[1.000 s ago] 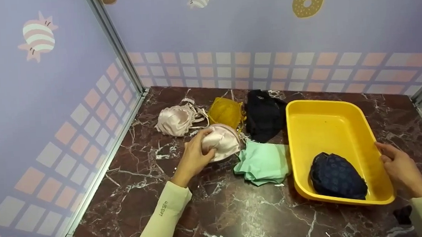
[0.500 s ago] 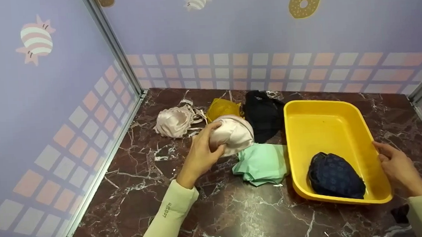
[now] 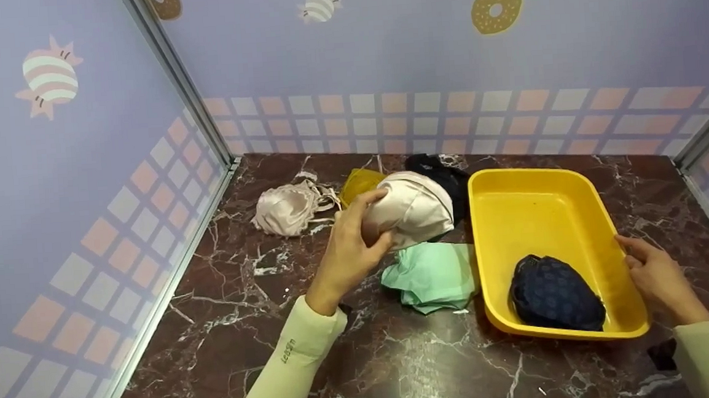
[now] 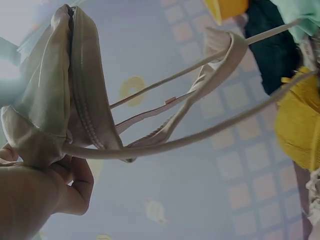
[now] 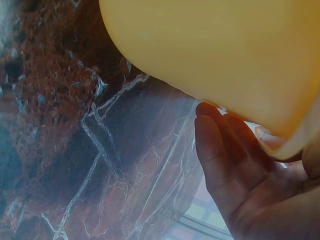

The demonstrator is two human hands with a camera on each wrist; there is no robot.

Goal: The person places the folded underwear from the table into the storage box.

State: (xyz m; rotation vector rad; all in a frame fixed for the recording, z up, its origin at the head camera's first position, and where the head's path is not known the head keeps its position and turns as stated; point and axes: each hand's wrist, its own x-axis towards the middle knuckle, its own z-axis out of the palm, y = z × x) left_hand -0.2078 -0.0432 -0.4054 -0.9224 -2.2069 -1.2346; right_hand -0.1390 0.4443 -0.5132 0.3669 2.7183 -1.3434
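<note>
My left hand (image 3: 348, 251) pinches a cream satin bra (image 3: 420, 210) by its cups, raised over the middle of the table. In the left wrist view the bra's straps (image 4: 200, 127) hang away from the cups. My right hand (image 3: 661, 275) grips the right rim of a yellow plastic tub (image 3: 534, 212); in the right wrist view its fingers (image 5: 212, 145) lie beneath that rim. A dark navy bra (image 3: 557, 294) lies folded inside the tub's near end. Below the held bra sits a folded mint-green cloth garment (image 3: 433, 277).
A pale pink satin bra (image 3: 287, 209) lies at the back left. A mustard-yellow bra (image 3: 356, 183) and a black garment (image 3: 436, 172) lie partly hidden behind the held one. Printed panels (image 3: 351, 51) enclose the marbled table (image 3: 234, 348). A small black item (image 3: 662, 355) lies near the right sleeve.
My left hand has lifted the cream bra and carried it right and away from me, toward the tub. The right hand keeps its grip on the rim. The head view has shifted slightly.
</note>
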